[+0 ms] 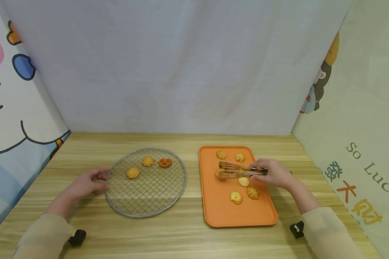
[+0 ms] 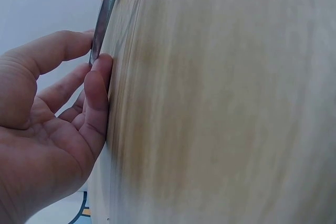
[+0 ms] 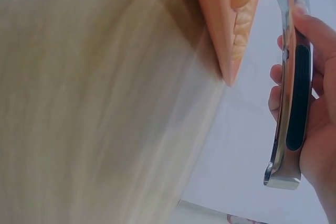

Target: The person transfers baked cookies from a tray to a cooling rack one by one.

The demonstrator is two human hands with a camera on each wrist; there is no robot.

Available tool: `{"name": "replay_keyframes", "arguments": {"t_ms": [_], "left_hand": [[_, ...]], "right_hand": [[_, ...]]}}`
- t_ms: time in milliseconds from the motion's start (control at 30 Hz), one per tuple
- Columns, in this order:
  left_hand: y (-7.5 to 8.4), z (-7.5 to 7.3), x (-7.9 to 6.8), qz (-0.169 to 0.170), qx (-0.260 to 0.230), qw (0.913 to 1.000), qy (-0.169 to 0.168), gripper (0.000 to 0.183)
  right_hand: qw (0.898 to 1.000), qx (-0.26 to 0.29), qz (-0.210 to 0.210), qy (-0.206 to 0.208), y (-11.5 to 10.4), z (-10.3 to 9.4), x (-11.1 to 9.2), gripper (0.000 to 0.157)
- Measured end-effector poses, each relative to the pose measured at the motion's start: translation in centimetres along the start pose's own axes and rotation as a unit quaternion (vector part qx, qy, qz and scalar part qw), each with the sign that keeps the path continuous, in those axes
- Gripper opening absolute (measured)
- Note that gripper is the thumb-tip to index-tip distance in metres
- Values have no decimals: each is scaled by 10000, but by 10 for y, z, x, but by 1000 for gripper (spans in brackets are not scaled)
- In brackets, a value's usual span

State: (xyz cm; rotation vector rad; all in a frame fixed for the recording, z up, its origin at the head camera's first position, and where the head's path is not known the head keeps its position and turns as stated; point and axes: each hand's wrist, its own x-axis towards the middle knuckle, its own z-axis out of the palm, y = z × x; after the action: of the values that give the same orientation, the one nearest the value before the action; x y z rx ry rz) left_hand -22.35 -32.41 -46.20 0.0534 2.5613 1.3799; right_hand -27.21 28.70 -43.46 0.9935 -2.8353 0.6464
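Observation:
My left hand [image 1: 88, 183] is at the left edge of a round wire rack [image 1: 146, 198], pinching its metal rim [image 2: 103, 22] between thumb and fingers. On the rack's mesh lie a swirled cookie [image 1: 133, 172], a flower-shaped cookie [image 1: 148, 161] and a pretzel [image 1: 165, 163]. Metal tongs [image 3: 301, 98] with dark grip pads are held in my right hand [image 1: 273, 173], their two ends apart above an orange tray [image 1: 227, 217]. A round cookie [image 1: 219, 173] is partly hidden under the tong ends. An oval pale cookie [image 1: 244, 182] lies just beside them.
Other cookies on the tray are a speckled round one [image 1: 221, 154] and a ridged one [image 1: 240, 157] at the back, plus a swirl [image 1: 236, 197] and a flower shape [image 1: 253, 193] nearer the front. A wooden table [image 1: 142, 237] carries everything, with a pale curtain [image 1: 181, 72] behind.

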Motion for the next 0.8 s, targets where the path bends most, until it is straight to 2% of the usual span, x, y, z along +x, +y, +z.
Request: {"name": "replay_keyframes", "arguments": {"t_ms": [333,633,800], "left_hand": [[2,1,0,-23,55,10000,-23,75],[3,0,1,-45,37,10000,-53,75],[2,0,1,-40,34,10000,-48,75]], "right_hand": [[9996,-175,-159,119,-11,-11,12,32],[9990,-81,-407,155,-28,-20,30,34],[9978,-254,-569,246,-40,-23,42,35]]}}
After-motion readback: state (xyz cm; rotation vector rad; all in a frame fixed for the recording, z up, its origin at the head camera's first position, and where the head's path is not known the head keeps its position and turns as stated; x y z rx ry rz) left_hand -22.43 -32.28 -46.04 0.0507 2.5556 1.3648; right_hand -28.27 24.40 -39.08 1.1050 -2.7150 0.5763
